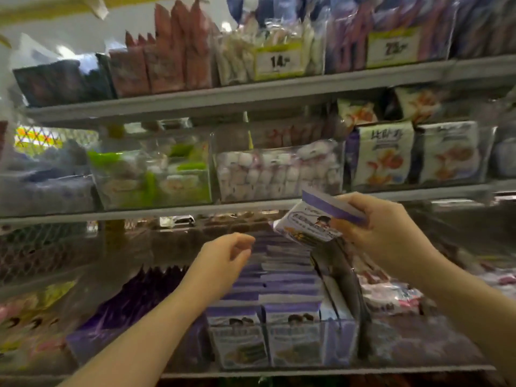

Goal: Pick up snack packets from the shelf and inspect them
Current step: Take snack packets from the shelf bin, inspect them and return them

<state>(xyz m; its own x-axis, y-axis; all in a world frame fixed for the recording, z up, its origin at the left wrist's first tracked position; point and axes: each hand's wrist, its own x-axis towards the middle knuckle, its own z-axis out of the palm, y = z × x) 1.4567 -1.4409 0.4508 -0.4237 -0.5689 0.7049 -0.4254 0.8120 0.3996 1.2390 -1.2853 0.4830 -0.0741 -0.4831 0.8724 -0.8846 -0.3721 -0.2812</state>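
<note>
My right hand (382, 227) grips a white and purple snack packet (312, 222) by its upper right edge and holds it tilted in the air in front of the middle shelf edge. Below it two rows of the same purple-topped packets (287, 291) stand in a clear bin on the lower shelf. My left hand (226, 258) hovers over the left row with loosely curled fingers and holds nothing. The frame is blurred, so the print on the packet is unreadable.
The grey shelf rail (167, 210) runs across just above my hands. Clear bins with green-wrapped sweets (156, 174) and white and pink sweets (279, 171) sit on the middle shelf. Dark purple packets (134, 300) stand left of the bin. Price tags (279, 61) hang on the top shelf.
</note>
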